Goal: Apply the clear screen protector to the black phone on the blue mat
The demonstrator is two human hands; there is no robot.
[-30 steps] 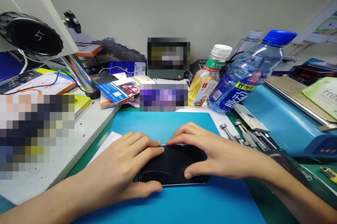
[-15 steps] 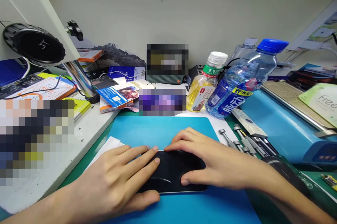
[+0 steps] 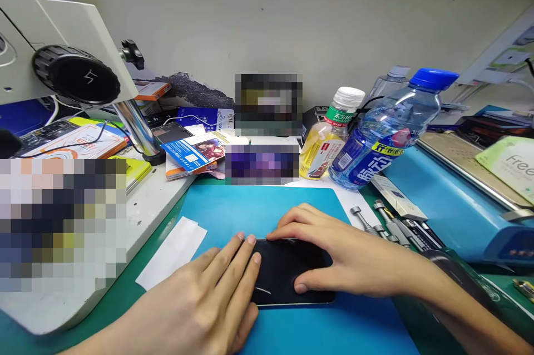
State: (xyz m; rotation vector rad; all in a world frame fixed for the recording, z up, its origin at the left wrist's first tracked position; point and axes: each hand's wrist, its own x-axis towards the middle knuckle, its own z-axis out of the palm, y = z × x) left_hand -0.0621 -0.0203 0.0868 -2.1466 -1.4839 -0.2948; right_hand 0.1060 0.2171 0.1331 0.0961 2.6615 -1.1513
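**Left hand (image 3: 208, 294) turned to point farther away since the earlier frame, thumb drawn in; right hand (image 3: 311, 257) unchanged in grip.**

Left fingers: straight, nearly side by side, laid flat over the left end of a black phone (image 3: 279, 274), tips near its far edge. Left thumb bent beside the near edge; contact not clear. Right fingers: arched to the far edge, thumb on the glass, phone held between.

Phone: lying flat, dark face up, long side crosswise, on a blue mat (image 3: 258, 210). White paper (image 3: 171, 255) overlaps the mat's left side, more of it uncovered than earlier. Green counter (image 3: 120, 296) shows beyond.

Right of mat: metal-handled tools (image 3: 392, 224), then a blue machine (image 3: 450, 205). Behind: yellow-drink bottle (image 3: 323, 149), upright, just beside a larger blue-capped bottle (image 3: 379, 138). Left: pale stand (image 3: 137, 227) with chrome post. Blurred patches at left and rear: contents unreadable.
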